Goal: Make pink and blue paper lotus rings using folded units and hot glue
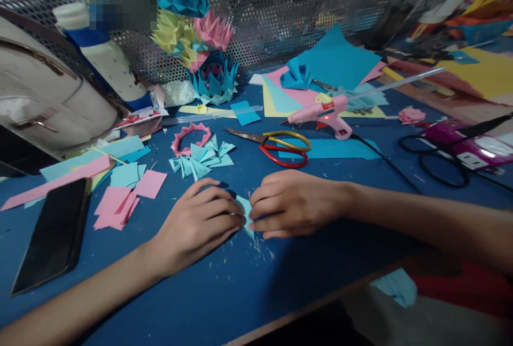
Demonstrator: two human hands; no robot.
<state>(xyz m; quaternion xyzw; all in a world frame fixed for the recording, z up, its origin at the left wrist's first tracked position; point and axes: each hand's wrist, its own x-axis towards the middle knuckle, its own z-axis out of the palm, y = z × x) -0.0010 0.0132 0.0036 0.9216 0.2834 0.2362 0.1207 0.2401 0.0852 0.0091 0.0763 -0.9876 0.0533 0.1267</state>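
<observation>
The near edge of the blue table (180, 308) runs across the bottom of the view, and both bare forearms reach in over it. The left hand (198, 223) and the right hand (298, 202) meet near the middle, with a small light blue paper piece (245, 203) between them. The fingers of each hand are bent and set close together, holding the paper from either side — the thumbs are mostly hidden. Tiny pale scraps dot the table just below.

Just beyond the left hand lie a cluster of folded light blue points (200, 159) and, touching it, a zigzag pink ring (176, 144). Farther left are pink squares (114, 204), light blue squares (124, 175) and, near the left forearm, a dark phone (52, 236).

Past the right hand, scissors (262, 139) with one yellow and one red handle lie with their blades pointing left, the handles near a blue paper strip (340, 148). A pink glue gun (320, 113) rests behind the strip, a clear stick in its rear. At the back, blue, yellow and pink paper flowers (212, 31) stand beside a blue-and-white bottle (110, 63) — a perforated metal panel (256, 31) behind them.
</observation>
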